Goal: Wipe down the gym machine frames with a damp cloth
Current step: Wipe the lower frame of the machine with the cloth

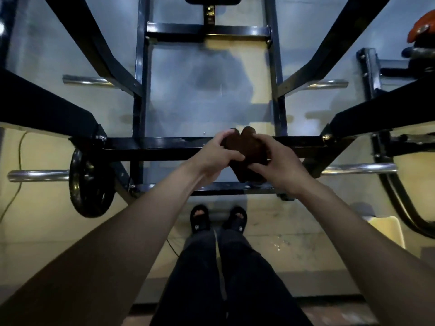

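both hands together, left hand (217,152) and right hand (274,161) gripping brown cloth (244,147) bunched between them, just above black crossbar (150,148). cloth looks soft, light, floppy; best held by a wadded handful.

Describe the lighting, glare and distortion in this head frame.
Head view: dim, bluish light; the black steel machine frame is nearly silhouetted, and the dark brown cloth, gripped by the left hand and right hand, shows no texture. Bright glints on the chrome pegs. Wide-angle bowing at the edges; mild softness throughout.
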`<state>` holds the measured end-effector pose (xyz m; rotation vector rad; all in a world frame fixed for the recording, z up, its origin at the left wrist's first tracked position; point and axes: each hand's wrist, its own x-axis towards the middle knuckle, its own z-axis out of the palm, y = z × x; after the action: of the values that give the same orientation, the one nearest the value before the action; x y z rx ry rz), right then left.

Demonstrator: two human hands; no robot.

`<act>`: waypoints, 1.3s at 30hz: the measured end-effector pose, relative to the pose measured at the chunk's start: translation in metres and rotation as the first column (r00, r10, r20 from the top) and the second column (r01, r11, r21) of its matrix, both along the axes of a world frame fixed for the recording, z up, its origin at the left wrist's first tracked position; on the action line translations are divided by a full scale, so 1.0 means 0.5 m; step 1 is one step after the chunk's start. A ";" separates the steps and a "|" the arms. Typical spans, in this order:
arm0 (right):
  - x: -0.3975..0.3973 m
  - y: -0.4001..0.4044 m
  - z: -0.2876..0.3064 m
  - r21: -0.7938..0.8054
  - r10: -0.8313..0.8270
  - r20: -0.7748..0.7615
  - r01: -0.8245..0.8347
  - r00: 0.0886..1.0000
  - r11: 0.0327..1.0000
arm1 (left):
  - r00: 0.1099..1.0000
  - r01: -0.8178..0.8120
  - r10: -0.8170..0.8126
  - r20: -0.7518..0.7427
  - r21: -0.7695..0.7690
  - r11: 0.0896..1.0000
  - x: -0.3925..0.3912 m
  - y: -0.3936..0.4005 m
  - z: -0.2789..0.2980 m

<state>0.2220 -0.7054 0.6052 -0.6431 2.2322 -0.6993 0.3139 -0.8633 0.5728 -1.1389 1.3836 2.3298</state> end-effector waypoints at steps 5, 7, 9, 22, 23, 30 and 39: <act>-0.003 0.016 -0.081 -0.014 0.037 -0.103 -0.039 0.994 0.999 | 0.833 0.553 -0.509 0.217 -0.305 0.776 -0.003 0.000 -0.046; -0.009 0.026 -0.105 -0.054 -0.062 -0.049 0.059 0.997 0.997 | 0.790 0.613 -0.553 0.265 -0.363 0.702 -0.006 -0.002 -0.081; -0.005 0.035 -0.125 -0.092 -0.178 0.082 0.185 0.981 0.978 | 0.841 0.541 -0.514 0.171 -0.289 0.790 -0.011 0.004 -0.099; -0.021 0.060 -0.249 -0.097 -0.554 0.452 0.656 0.699 0.749 | 0.987 0.050 -0.085 0.138 0.242 0.969 -0.050 0.098 -0.201; -0.023 0.062 -0.251 -0.078 -0.548 0.583 0.713 0.600 0.697 | 0.991 0.017 -0.053 0.126 0.272 0.962 -0.056 0.105 -0.208; -0.035 0.080 -0.257 0.001 -0.414 0.859 0.809 0.300 0.588 | 0.992 -0.118 0.085 0.098 0.419 0.900 -0.059 0.122 -0.243; -0.037 0.053 -0.259 -0.144 -0.530 0.264 0.576 0.806 0.805 | 0.993 -0.093 0.086 0.083 0.082 0.992 -0.091 0.143 -0.238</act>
<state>0.2034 -0.6787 0.4756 0.0217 2.1591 -1.2586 0.2684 -0.7920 0.4536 -1.2778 1.2179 2.3521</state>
